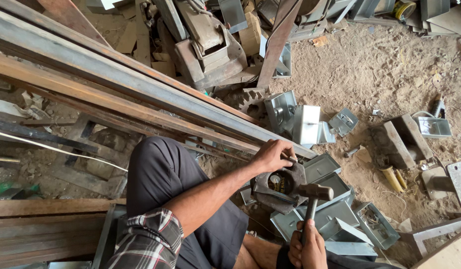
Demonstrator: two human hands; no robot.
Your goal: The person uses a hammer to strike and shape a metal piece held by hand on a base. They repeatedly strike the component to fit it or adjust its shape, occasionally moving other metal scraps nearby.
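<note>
Your right hand [306, 248] is closed around the lower end of the hammer [312, 199] handle, near the bottom edge of the view. The handle runs almost straight up from your fist, leaning slightly right, and the dark head sits crosswise at its top, long axis left to right, just over the right side of the metal part [280, 188]. Your left hand [273, 155] curls down over the top of that part, fingers pinched on something small at its upper edge; what exactly they grip I cannot tell.

The part is a dark, roughly square plate with a round opening in its middle, resting on a pile of grey sheet-metal boxes [335, 219] on the dirt floor [370, 74], in front of your knee [156, 164] and just below the long steel beams [141, 94] running diagonally across the floor. Judging by this, the hammering is under way: the head is beside the plate, not striking, and the plate looks unfinished.
</note>
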